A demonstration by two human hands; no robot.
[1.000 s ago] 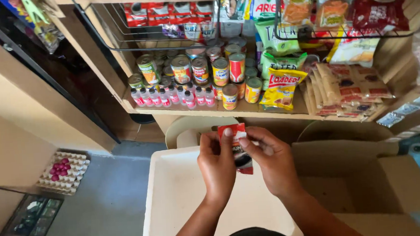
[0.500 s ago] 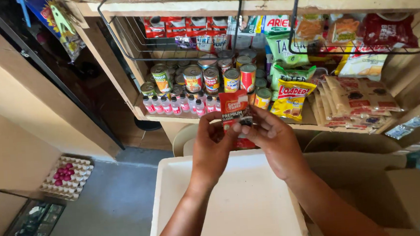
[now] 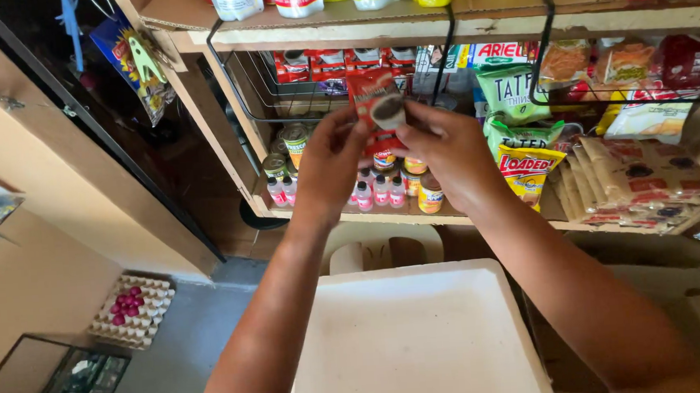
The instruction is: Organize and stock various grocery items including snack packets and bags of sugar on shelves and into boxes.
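A wooden shelf unit (image 3: 453, 30) fills the upper half of the view, its boards crowded so that goods face outward where they can be seen and reached. Below the arms sits a white lidded box (image 3: 411, 342), its flat top serving as a surface right under the hands; its lower edge is cut off by the frame. A black wire basket (image 3: 312, 102) hangs beneath the top board, holding a row of red packets. To the right lie snack bags, among them a yellow chip bag (image 3: 528, 171), propped upright to show its front. On the middle board stand cans (image 3: 429, 193) and small bottles (image 3: 380, 191), largely hidden behind the wrists. On the floor at left rests an egg tray (image 3: 132, 311) with a few pink eggs. Both hands are raised to shelf height: the left hand (image 3: 330, 167) and right hand (image 3: 446, 152) each pinch a side of a small red sachet (image 3: 378, 104), held up in front of the wire basket, level with the matching packets. The fingers are closed on its edges, apparently to keep the thin packet flat and steady. Whether more than one sachet hangs in the grip is hard to make out, since a red strip trails down behind the thumbs.
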